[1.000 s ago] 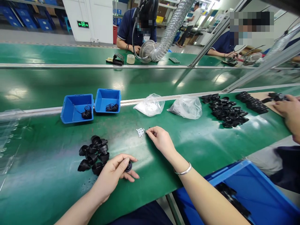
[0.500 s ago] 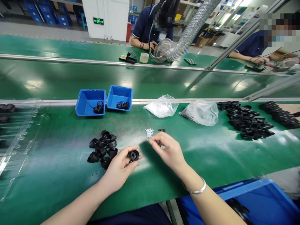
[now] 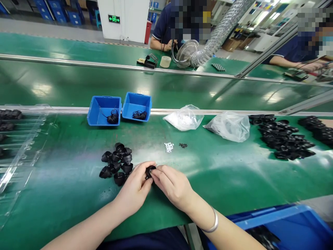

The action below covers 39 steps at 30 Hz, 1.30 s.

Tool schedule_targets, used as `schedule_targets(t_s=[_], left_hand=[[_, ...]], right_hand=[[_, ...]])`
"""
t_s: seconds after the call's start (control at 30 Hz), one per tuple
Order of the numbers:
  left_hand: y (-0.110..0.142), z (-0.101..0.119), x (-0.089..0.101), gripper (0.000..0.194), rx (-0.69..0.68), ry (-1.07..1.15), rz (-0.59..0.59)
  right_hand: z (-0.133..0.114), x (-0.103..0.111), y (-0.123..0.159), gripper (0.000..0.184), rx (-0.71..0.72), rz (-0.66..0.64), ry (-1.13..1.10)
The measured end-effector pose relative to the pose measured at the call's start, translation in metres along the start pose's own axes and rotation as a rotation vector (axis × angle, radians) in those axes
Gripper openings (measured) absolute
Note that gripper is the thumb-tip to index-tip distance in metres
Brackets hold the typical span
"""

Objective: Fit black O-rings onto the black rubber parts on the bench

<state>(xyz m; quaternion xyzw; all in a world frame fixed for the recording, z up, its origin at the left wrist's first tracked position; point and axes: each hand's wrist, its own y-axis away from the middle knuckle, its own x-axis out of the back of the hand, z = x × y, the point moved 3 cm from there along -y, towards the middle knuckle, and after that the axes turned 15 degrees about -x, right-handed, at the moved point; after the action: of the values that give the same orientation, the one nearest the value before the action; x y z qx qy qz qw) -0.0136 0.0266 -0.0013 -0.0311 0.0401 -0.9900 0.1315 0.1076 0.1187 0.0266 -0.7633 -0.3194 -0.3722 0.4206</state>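
Note:
My left hand [image 3: 135,187] is closed around a small round black plastic housing [image 3: 150,171], held above the green bench. My right hand [image 3: 171,184] has its thumb and fingertips pinched at the housing's opening; whatever they hold is hidden or too small to name. Left of my hands lies a cluster of black cup-shaped parts [image 3: 114,163]. Beyond my right hand are a little heap of white pieces [image 3: 169,147] and a smaller heap of tiny black pieces [image 3: 183,145].
Two blue bins [image 3: 104,110] with black cord coils stand at the back. Right of them lie two plastic bags [image 3: 229,126] and piled black parts [image 3: 283,139]. Clear trays [image 3: 23,149] are at left, a large blue crate [image 3: 288,225] at lower right. People sit across the bench.
My right hand has moved left and down from beside the small heaps to the housing, where its fingertips now meet it. My left hand still holds the housing. The view has shifted slightly.

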Motion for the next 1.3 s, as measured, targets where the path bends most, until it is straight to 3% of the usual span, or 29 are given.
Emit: schedule_targets(t_s=[0.27,0.47,0.53,0.6,0.7,0.77,0.87,1.17,1.3], left_hand=[[0.0,0.002,0.001,0.046,-0.071,-0.044,-0.029],[-0.002,-0.004,-0.001,0.041,0.006,0.037,-0.013],[-0.003,-0.003,-0.003,0.037,0.055,0.16,-0.005],[-0.004,-0.001,-0.006,0.037,0.1,0.26,-0.002],[-0.004,0.001,-0.006,0.039,0.139,0.289,0.016],[-0.005,0.002,-0.005,0.042,0.158,0.278,0.018],[-0.005,0.0,-0.005,0.044,0.182,0.259,0.004],[-0.006,0.0,-0.007,0.043,0.2,0.259,-0.01],[-0.007,0.002,-0.007,0.045,0.219,0.307,-0.001]], right_hand=[[0.002,-0.001,0.003,0.02,0.034,-0.028,-0.015],[0.006,0.008,-0.003,0.018,0.031,-0.128,-0.056],[0.022,0.021,-0.008,0.015,-0.073,-0.094,-0.168],[0.051,0.037,-0.011,0.015,-0.307,0.018,-0.198],[0.105,0.053,-0.006,0.018,-0.68,0.099,0.001],[0.131,0.055,-0.001,0.018,-0.771,0.085,0.072],[0.15,0.049,0.003,0.017,-0.769,0.032,0.084],[0.155,0.037,0.0,0.018,-0.728,0.023,0.093],[0.135,0.043,-0.003,0.018,-0.71,0.087,0.033]])
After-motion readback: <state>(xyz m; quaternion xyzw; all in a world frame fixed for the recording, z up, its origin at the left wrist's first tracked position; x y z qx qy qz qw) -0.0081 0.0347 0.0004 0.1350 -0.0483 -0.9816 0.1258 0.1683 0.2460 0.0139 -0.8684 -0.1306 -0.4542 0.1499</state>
